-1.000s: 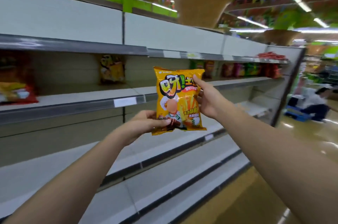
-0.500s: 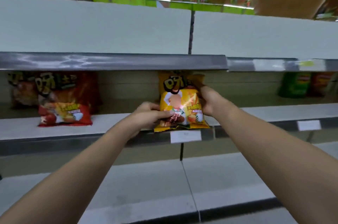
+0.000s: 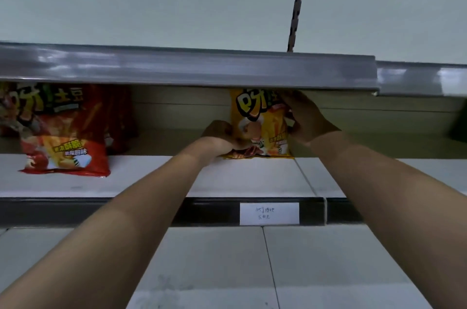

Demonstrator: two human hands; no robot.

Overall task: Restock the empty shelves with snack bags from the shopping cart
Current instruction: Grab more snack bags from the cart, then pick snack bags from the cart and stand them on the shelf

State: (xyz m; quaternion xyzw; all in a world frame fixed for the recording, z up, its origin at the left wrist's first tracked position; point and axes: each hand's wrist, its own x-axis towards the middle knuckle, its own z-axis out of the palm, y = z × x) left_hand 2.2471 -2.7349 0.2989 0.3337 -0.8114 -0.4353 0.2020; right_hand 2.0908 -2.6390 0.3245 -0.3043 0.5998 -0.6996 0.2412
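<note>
A yellow snack bag (image 3: 260,126) stands upright on the middle shelf (image 3: 252,177), well back from its front edge, held from both sides. The left hand (image 3: 219,138) grips the bag's lower left corner, its fingers (image 3: 241,145) curled round the bottom edge with the thumb across the front. The right hand (image 3: 307,116) holds the upper right side, fingers (image 3: 290,101) curled onto the bag near its top corner, just under the grey rail of the upper shelf (image 3: 187,66). The bag's front carries large cartoon-style Chinese characters outlined in black, a drawn figure with a white cap, and smaller Chinese lettering lower right; the motion blur keeps me from reading the brand for certain.

Well apart to the left on the same shelf stands a red snack bag (image 3: 65,137) with the same style of big lettering on top and a yellow panel of Chinese characters lower down, with more red bags seemingly lined up behind it. On the black front rail of the middle shelf, below the yellow bag, a white price label (image 3: 269,214) bears faint handwriting, too small to read. The lower shelf (image 3: 252,270) spreads out pale beneath both forearms.
</note>
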